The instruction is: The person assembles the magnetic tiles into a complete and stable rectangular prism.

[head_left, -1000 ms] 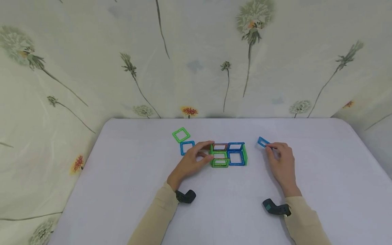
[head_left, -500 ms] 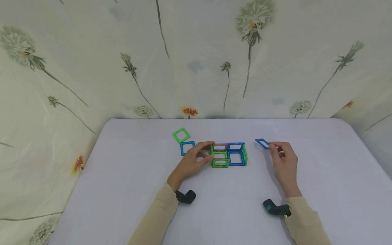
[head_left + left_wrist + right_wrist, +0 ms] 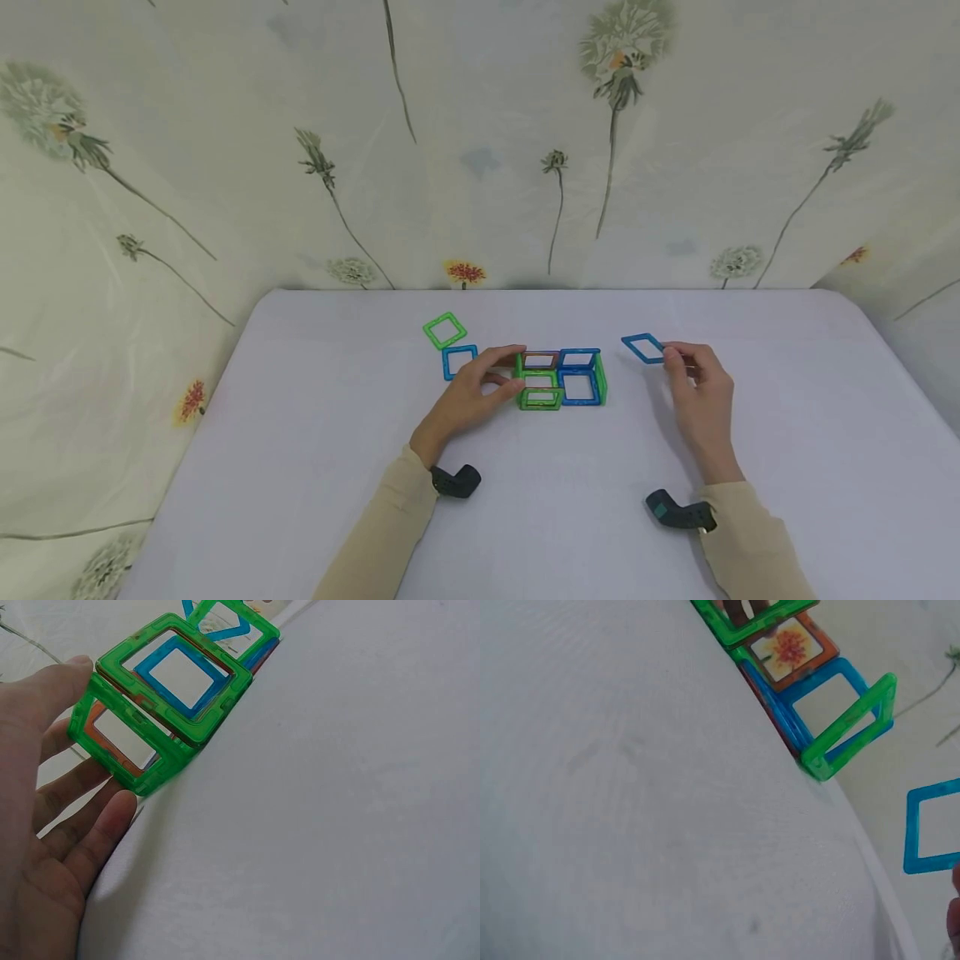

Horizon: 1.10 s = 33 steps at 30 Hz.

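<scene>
One structure (image 3: 560,387), seven-pieced as seen (four green, two blue, one orange), is grasped at its nine-o'clock end by the left hand (image 3: 465,400). Two squares lie loose on the table (image 3: 562,500): a green frame (image 3: 452,341) at ten o'clock, a blue frame (image 3: 446,363) at nine. One hollow, thin-rimmed blue tile (image 3: 633,351), tilted at two o'clock, is pinched by the right hand (image 3: 701,408).

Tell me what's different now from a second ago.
The right hand has shifted slightly right, and the blue square it pinches has turned, its opening looking wider. Nothing was taken or let go. The left hand stays at the left end of the joined squares, and the loose green square and loose blue square lie where they were.
</scene>
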Tool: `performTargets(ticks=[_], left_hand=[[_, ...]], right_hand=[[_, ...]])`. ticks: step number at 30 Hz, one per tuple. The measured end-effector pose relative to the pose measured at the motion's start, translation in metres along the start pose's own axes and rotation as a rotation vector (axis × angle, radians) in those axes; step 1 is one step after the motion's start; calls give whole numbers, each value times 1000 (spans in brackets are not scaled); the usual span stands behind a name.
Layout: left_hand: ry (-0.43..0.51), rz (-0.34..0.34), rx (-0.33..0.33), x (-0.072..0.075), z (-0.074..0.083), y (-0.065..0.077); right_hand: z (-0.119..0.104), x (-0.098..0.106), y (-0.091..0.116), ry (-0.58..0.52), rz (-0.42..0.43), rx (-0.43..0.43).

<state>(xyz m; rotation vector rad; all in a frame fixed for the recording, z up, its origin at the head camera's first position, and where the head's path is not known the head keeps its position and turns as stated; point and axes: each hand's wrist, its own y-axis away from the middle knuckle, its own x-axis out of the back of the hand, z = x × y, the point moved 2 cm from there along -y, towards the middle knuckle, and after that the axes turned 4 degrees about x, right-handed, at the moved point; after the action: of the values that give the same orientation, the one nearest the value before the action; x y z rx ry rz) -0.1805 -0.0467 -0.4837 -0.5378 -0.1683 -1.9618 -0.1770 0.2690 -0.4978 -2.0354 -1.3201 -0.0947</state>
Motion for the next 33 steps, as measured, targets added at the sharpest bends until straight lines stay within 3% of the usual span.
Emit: performTargets(ticks=[5,13,20,27,33], left_hand=[[-33,17,8,-7,-27,-7],[-42,24,5,-6,-23,-6],[11,6,6,-1,0,0],[-19,27,6,-6,-22,-6],[-25,21,-12,-7,-27,-7]], right_hand=[[-4,2,-2,-77,-17,-52],[-21,7,-5,-175,-52,-81],[-44,14,-7,-296,-95,-26],[-55,15,-7,-326,-157,36],[-58,14,-7,-274,-161,102]])
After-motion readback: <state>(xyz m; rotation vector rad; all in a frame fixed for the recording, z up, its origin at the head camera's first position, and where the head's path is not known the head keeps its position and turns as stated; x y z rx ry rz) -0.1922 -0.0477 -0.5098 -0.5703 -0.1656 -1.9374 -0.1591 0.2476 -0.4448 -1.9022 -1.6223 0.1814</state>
